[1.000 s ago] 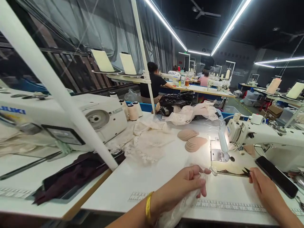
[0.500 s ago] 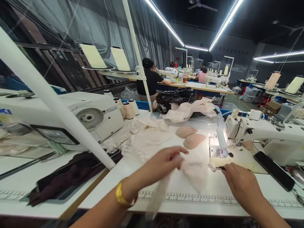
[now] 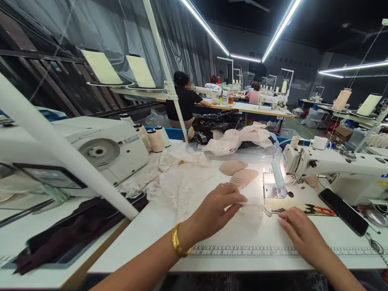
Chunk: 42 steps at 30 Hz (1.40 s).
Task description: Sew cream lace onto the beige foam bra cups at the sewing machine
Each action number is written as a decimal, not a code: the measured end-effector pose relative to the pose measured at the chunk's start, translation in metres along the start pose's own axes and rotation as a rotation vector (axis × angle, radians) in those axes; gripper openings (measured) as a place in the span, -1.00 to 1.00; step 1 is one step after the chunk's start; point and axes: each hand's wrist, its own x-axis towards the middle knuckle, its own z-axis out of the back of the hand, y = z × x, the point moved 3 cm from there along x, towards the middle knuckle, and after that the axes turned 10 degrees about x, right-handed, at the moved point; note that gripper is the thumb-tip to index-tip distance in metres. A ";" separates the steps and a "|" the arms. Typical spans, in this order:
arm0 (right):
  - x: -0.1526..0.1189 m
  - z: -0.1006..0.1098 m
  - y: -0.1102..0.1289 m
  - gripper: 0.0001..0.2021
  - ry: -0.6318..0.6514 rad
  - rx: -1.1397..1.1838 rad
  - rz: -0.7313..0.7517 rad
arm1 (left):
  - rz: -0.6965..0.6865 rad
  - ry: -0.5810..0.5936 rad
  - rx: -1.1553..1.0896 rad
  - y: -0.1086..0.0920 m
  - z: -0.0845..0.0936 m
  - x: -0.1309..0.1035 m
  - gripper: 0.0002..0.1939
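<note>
My left hand (image 3: 222,204) is over the white table, thumb and fingertips closed on the edge of a sheer pale lace piece (image 3: 254,214). My right hand (image 3: 298,230) is just to the right, its fingers loosely extended and nothing visible in them. Its fingertips are close to a small shiny item with a dark end (image 3: 268,211), whose kind I cannot make out. Red-handled thread snips (image 3: 321,209) lie behind that hand. Beyond the hands stands a sewing machine (image 3: 318,159) with its lamp lit. Two fanned stacks of beige rounded pads (image 3: 245,177) lie left of its needle plate.
Cream lace fabric (image 3: 182,173) is heaped at left. A black phone (image 3: 344,211) lies at right, and a printed ruler (image 3: 242,249) runs along the front edge. A white post (image 3: 69,149) and a second machine (image 3: 103,145) stand at left. Co-workers sit farther back.
My right hand has come off the dark tool it held, and the red-handled snips now show on the table. My left hand has shifted slightly right with the lace; the view has turned a little.
</note>
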 end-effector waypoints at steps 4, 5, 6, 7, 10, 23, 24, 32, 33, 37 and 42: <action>0.015 -0.010 0.012 -0.66 0.049 0.185 -0.086 | -0.201 0.262 -0.048 -0.027 0.006 -0.032 -0.77; 0.020 -0.011 0.014 -0.65 0.050 0.203 -0.095 | -0.236 0.351 -0.089 -0.033 0.007 -0.038 -0.74; 0.024 -0.013 0.015 -0.65 0.054 0.211 -0.102 | -0.239 0.386 -0.126 -0.036 0.007 -0.042 -0.74; 0.028 -0.015 0.017 -0.64 0.062 0.210 -0.108 | -0.212 0.367 -0.151 -0.037 0.008 -0.044 -0.77; 0.035 -0.023 0.025 -0.67 0.093 0.195 -0.135 | -0.056 0.141 -0.137 -0.024 0.010 -0.038 -0.79; 0.025 -0.037 0.038 -0.81 -0.056 0.433 -0.073 | -0.119 0.262 -0.100 -0.008 -0.044 0.008 -0.75; 0.026 -0.036 0.035 -0.81 -0.074 0.500 -0.110 | -0.099 0.244 -0.098 -0.009 -0.041 0.010 -0.71; 0.042 -0.047 0.009 -0.60 0.036 0.683 -0.292 | 0.025 0.280 -0.080 0.011 -0.020 0.036 -0.69; 0.044 -0.048 0.004 -0.56 0.019 0.716 -0.326 | 0.028 0.235 -0.025 0.018 -0.018 0.044 -0.71; 0.048 -0.053 -0.007 -0.45 0.018 0.808 -0.375 | 0.032 0.158 0.144 0.046 -0.017 0.075 -0.81; 0.047 -0.053 -0.005 -0.51 -0.005 0.816 -0.338 | 0.050 0.197 0.274 0.062 -0.030 0.093 -0.72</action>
